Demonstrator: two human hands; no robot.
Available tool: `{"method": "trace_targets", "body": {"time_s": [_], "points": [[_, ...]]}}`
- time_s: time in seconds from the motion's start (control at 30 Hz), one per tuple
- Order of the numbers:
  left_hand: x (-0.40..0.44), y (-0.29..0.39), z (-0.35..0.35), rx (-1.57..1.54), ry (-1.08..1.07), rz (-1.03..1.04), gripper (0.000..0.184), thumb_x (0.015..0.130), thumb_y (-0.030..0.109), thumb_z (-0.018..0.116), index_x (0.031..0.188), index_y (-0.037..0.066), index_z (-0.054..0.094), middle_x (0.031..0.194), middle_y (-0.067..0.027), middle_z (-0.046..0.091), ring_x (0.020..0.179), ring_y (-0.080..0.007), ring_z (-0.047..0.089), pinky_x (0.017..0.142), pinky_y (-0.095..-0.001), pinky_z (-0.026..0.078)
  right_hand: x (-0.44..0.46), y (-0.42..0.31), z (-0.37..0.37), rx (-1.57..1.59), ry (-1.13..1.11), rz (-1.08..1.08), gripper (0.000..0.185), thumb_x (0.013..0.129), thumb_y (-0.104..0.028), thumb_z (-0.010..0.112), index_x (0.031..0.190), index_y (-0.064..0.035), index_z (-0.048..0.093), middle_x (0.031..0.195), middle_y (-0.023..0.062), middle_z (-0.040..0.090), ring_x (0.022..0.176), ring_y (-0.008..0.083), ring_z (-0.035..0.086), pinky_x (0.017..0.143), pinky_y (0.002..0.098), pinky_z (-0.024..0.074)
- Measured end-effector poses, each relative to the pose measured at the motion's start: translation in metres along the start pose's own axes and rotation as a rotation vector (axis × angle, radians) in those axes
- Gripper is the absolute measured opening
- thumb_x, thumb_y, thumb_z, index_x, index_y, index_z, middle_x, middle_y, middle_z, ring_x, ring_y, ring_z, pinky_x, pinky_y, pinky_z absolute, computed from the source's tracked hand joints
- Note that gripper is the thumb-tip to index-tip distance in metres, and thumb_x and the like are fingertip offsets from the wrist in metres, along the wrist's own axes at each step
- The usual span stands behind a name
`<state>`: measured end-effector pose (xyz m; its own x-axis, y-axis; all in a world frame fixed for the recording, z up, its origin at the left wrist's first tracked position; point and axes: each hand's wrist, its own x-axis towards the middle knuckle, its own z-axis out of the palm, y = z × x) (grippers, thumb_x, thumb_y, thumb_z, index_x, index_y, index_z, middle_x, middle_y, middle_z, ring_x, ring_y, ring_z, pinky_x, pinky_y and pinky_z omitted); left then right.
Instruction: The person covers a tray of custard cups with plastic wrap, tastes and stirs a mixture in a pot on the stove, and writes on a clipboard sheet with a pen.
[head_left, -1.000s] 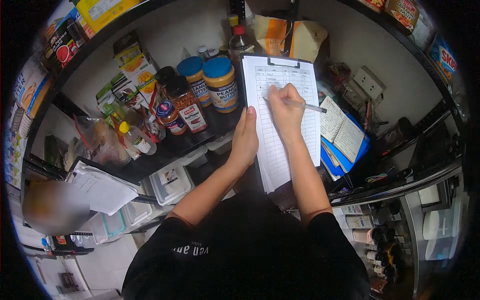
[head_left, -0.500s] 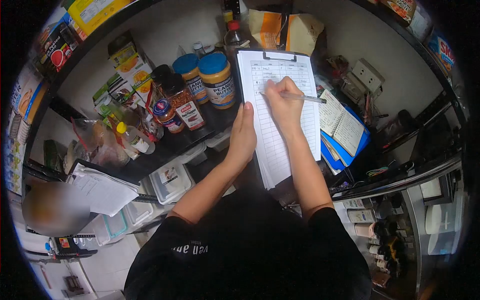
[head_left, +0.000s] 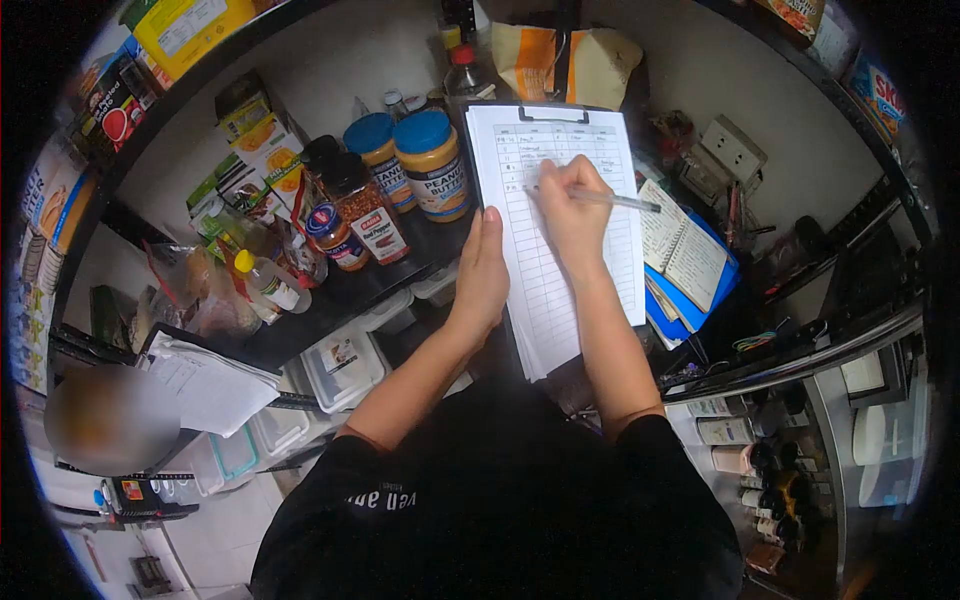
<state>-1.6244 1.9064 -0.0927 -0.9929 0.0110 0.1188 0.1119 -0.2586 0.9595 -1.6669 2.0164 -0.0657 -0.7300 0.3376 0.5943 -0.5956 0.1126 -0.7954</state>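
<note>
My left hand (head_left: 482,278) is closed around the left edge of a black clipboard (head_left: 541,115), its thumb along the paper's margin. A stack of white sheets is clipped to it, the top one a printed table (head_left: 545,290) with handwriting in its upper rows. My right hand (head_left: 577,218) rests on that sheet and pinches a clear-barrelled pen (head_left: 632,202). The pen's tip is near the left columns, beside a partly filled row. Its dark end points right, over an open spiral notebook (head_left: 690,250) with handwritten pages.
Peanut butter jars (head_left: 432,165), a red pepper jar (head_left: 368,205) and a yellow-capped bottle (head_left: 272,280) crowd the shelf to the left. Under the notebook lies a blue folder (head_left: 728,268). Lidded plastic boxes (head_left: 343,365) sit below, and another clipboard (head_left: 215,385) is at lower left.
My right hand and the pen have shifted slightly right across the sheet. More marks show at the left of the row being written. My left hand keeps its hold on the clipboard.
</note>
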Motion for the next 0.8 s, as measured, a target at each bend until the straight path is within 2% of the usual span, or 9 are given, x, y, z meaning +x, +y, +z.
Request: {"method": "trace_targets", "body": {"time_s": [0.03,0.17,0.27,0.33,0.4,0.53,0.63,0.7,0.8], "points": [[0.0,0.002,0.0,-0.001,0.002,0.004,0.048,0.098,0.037,0.031,0.126,-0.001,0.039,0.114,-0.0145,0.053,0.101,-0.0183,0.053,0.088,-0.0293,0.043,0.0,-0.001,-0.001,0.02,0.01,0.024,0.029,0.079,-0.012,0.063,0.058,-0.003,0.044,0.051,0.0046,0.05,0.048,0.0082,0.043,0.046,0.026,0.0359],[-0.002,0.0,-0.001,-0.02,-0.001,-0.03,0.048,0.098,0.037,0.031,0.127,0.0,0.038,0.114,-0.014,0.053,0.1,-0.0176,0.054,0.088,-0.0285,0.043,-0.001,-0.005,0.0,-0.007,-0.018,-0.01,0.03,0.079,-0.012,0.064,0.058,-0.0028,0.045,0.05,0.0043,0.05,0.048,0.0079,0.043,0.046,0.026,0.0359],[-0.002,-0.001,-0.001,0.013,0.033,-0.022,0.05,0.098,0.038,0.03,0.125,-0.003,0.04,0.117,-0.0151,0.052,0.105,-0.0187,0.05,0.091,-0.0289,0.038,-0.001,-0.002,0.0,-0.02,-0.035,0.022,0.032,0.081,-0.008,0.064,0.057,-0.0052,0.043,0.054,-0.003,0.046,0.055,0.0033,0.037,0.048,0.0206,0.0308],[-0.002,0.0,-0.001,0.049,0.06,-0.02,0.053,0.098,0.038,0.029,0.124,-0.006,0.043,0.12,-0.0164,0.051,0.111,-0.02,0.047,0.095,-0.0295,0.034,0.001,-0.001,0.0,-0.104,-0.039,-0.033,0.031,0.079,-0.014,0.065,0.058,-0.0028,0.045,0.048,0.0039,0.049,0.047,0.0076,0.042,0.044,0.0268,0.0347],[-0.004,0.003,-0.001,-0.008,-0.008,0.027,0.049,0.098,0.038,0.031,0.126,-0.001,0.04,0.113,-0.0142,0.053,0.1,-0.0175,0.054,0.088,-0.0286,0.043,0.001,0.003,0.002,-0.079,-0.04,-0.031,0.032,0.079,-0.014,0.065,0.058,-0.0028,0.045,0.048,0.0042,0.048,0.047,0.0077,0.042,0.044,0.0268,0.0346],[-0.003,0.003,-0.001,0.007,0.01,0.002,0.049,0.098,0.038,0.031,0.125,-0.001,0.04,0.113,-0.0144,0.054,0.1,-0.0177,0.054,0.087,-0.0287,0.043,-0.002,0.001,0.001,-0.065,-0.051,0.013,0.031,0.08,-0.008,0.065,0.057,-0.0044,0.044,0.054,-0.0026,0.046,0.055,0.003,0.037,0.048,0.0207,0.0314],[-0.002,-0.002,-0.002,0.038,0.03,0.047,0.048,0.098,0.038,0.031,0.125,-0.001,0.041,0.111,-0.0141,0.054,0.099,-0.0176,0.054,0.087,-0.0288,0.043,-0.001,0.003,0.0,-0.071,-0.068,-0.042,0.03,0.079,-0.007,0.064,0.058,-0.0047,0.044,0.054,-0.0025,0.046,0.055,0.003,0.037,0.048,0.0205,0.0314],[-0.005,0.004,0.0,0.004,0.027,-0.03,0.054,0.098,0.037,0.029,0.127,-0.007,0.04,0.124,-0.0174,0.049,0.114,-0.0212,0.045,0.098,-0.0289,0.031,-0.001,-0.001,0.0,-0.069,-0.068,-0.032,0.029,0.079,-0.006,0.064,0.058,-0.0048,0.043,0.054,-0.0028,0.045,0.055,0.0029,0.037,0.048,0.0206,0.0312],[-0.006,0.007,0.001,-0.02,0.002,-0.011,0.054,0.098,0.038,0.029,0.128,-0.007,0.039,0.125,-0.0175,0.048,0.115,-0.0219,0.045,0.099,-0.0293,0.031,0.0,0.003,0.0,-0.029,-0.058,0.004,0.029,0.078,-0.006,0.064,0.058,-0.005,0.043,0.054,-0.0032,0.044,0.055,0.003,0.037,0.048,0.021,0.0309]]}}
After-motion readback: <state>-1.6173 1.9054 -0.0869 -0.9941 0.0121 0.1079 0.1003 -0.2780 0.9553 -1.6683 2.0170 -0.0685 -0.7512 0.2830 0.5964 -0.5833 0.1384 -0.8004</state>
